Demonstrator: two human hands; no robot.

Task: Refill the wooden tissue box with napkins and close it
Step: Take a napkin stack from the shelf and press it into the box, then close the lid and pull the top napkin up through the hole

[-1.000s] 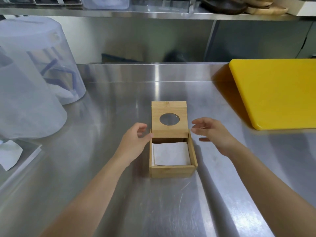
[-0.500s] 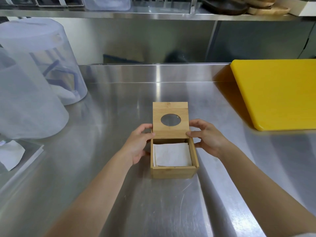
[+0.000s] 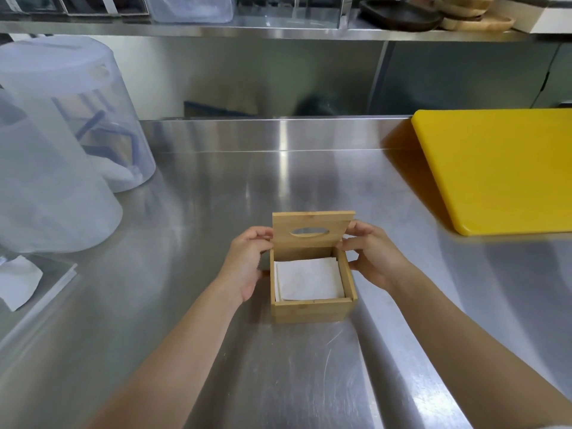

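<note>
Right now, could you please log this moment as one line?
stage: closing | lid: half-lowered, both hands gripping | left hand | right hand | napkins: inside box

A commercial kitchen — steel counter (image 3: 216,335), steel shelf (image 3: 278,30), yellow cutting board (image 3: 501,168).

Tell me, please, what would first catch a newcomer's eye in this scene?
The open wooden tissue box at the counter's centre, white napkins stacked inside, with the left hand and right hand pinching its raised lid. Next, the bright yellow cutting board at the right.
</note>
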